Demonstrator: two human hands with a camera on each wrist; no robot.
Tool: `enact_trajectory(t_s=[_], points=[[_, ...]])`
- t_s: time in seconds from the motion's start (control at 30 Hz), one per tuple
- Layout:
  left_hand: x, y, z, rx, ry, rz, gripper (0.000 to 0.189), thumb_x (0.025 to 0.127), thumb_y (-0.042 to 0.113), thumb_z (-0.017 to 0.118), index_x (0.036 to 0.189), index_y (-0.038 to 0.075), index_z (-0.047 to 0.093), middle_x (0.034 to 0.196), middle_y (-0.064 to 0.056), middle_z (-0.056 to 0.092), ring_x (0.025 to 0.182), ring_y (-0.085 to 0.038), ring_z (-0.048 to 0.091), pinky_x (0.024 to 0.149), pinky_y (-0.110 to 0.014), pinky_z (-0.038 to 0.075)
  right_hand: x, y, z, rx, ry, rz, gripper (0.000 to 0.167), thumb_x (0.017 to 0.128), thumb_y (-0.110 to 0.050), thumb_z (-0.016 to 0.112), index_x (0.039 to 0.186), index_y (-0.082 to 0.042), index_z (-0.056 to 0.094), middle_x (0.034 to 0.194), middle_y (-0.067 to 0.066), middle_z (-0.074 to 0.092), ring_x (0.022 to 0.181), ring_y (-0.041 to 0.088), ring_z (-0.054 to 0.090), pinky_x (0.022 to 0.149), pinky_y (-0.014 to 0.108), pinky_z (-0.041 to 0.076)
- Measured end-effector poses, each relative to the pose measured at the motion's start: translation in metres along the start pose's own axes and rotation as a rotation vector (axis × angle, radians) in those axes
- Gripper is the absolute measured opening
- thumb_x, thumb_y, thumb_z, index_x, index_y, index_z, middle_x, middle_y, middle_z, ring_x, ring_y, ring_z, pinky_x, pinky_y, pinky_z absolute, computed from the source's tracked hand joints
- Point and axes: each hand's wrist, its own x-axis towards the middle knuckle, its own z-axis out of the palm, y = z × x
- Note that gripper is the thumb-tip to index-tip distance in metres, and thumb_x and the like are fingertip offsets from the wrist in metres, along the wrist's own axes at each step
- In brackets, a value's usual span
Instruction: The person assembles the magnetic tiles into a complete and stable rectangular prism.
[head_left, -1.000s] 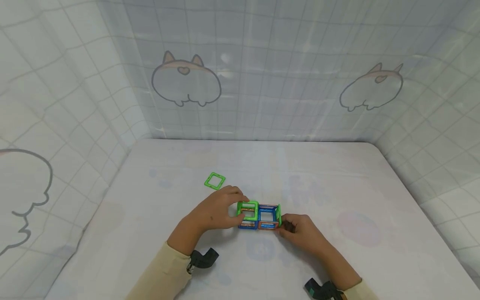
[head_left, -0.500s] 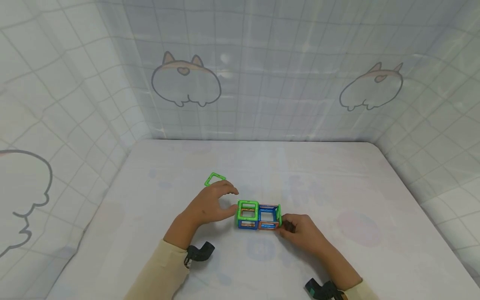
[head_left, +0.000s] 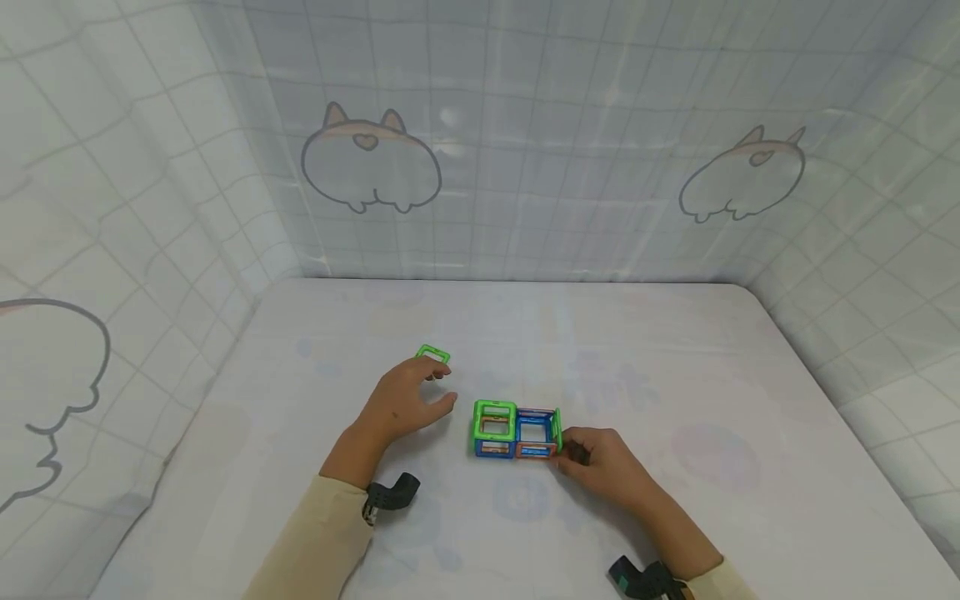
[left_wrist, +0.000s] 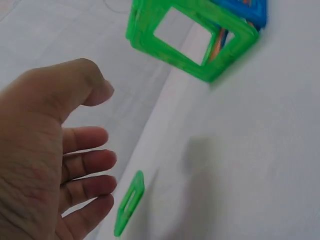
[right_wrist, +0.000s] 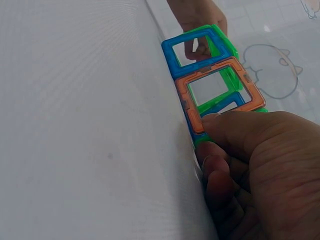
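Observation:
A box-like structure of square magnetic tiles [head_left: 495, 420] stands on the table, two cells side by side. Its left cell carries a green frame on top; the right cell is uncovered above, with blue, orange and green walls. My right hand [head_left: 609, 468] pinches its right end low down, the thumb on the orange tile [right_wrist: 259, 102] in the right wrist view. To the left, my left hand [head_left: 399, 398] is held above the table with nothing in it, fingers loosely bent and apart from the thumb. Partly hidden behind its fingers lies a loose green square magnetic tile [head_left: 433, 352].
A white cloth with faint prints covers the table [head_left: 675, 350]. Tiled-pattern curtains [head_left: 562, 150] with cartoon animals hang at the back and both sides. A dark camera [head_left: 393, 493] is strapped on the left wrist, another camera [head_left: 637, 578] on the right.
My left hand has let go of the structure's left end and moved left and away from me, to the loose green tile. My right hand has stayed in place.

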Motion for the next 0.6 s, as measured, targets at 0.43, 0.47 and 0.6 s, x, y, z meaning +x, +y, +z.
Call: enact_trajectory(t_s=[0.43, 0.47, 0.6], points=[[0.005, -0.012, 0.009, 0.12, 0.137, -0.105, 0.048, 0.083, 0.039, 0.071, 0.119, 0.007, 0.069, 0.124, -0.008, 0.066, 0.121, -0.027, 0.059, 0.102, -0.047, 0.05, 0.001, -0.001, -0.003, 0.011, -0.018, 0.019, 0.01, 0.087, -0.011, 0.077, 0.095, -0.014, 0.072, 0.077, -0.012, 0.066, 0.067, 0.005, 0.057, 0.057, 0.023, 0.053], [0.005, -0.012, 0.009, 0.126, 0.136, -0.126, 0.05, 0.084, 0.04, 0.071, 0.12, 0.006, 0.069, 0.124, -0.009, 0.066, 0.121, -0.027, 0.059, 0.102, -0.047, 0.051, 0.001, -0.001, -0.004, 0.01, -0.019, 0.02, 0.01, 0.086, -0.011, 0.077, 0.095, -0.014, 0.073, 0.077, -0.012, 0.066, 0.067, 0.005, 0.057, 0.057, 0.023, 0.053], [0.006, -0.012, 0.01, 0.133, 0.151, -0.188, 0.053, 0.084, 0.042, 0.07, 0.121, 0.004, 0.067, 0.123, -0.01, 0.065, 0.117, -0.027, 0.06, 0.098, -0.047, 0.052, 0.0, -0.002, -0.005, 0.002, -0.021, 0.032, 0.011, 0.086, -0.01, 0.077, 0.096, -0.013, 0.073, 0.077, -0.012, 0.066, 0.067, 0.006, 0.056, 0.057, 0.022, 0.053]])
